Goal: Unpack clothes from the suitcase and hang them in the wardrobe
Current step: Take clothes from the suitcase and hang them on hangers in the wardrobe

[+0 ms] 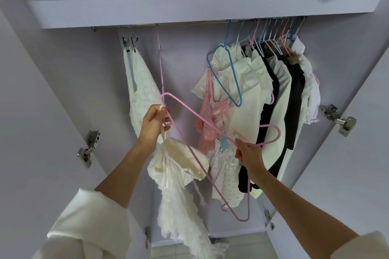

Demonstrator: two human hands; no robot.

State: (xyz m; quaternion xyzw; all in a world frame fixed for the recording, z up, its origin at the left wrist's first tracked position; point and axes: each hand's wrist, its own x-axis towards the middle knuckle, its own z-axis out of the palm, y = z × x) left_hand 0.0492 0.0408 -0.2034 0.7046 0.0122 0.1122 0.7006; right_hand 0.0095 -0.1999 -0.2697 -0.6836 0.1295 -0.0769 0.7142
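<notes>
My left hand (152, 125) grips one end of a pink wire hanger (185, 145) together with the strap of a white lacy garment (179, 191), which dangles below it. My right hand (247, 151) pinches the same hanger near its hook, which curls to the right. A second pink hanger (161, 73) hangs edge-on from the rail (189, 24) just above my left hand. The wardrobe stands open in front of me. No suitcase is in view.
White, black and pink clothes (263, 99) crowd the rail's right half, with an empty blue hanger (228, 78) in front. A white garment (139, 90) hangs on clips at the left. The shelf (189, 4) above carries soft toys and fabric. Door hinges (88, 147) flank the opening.
</notes>
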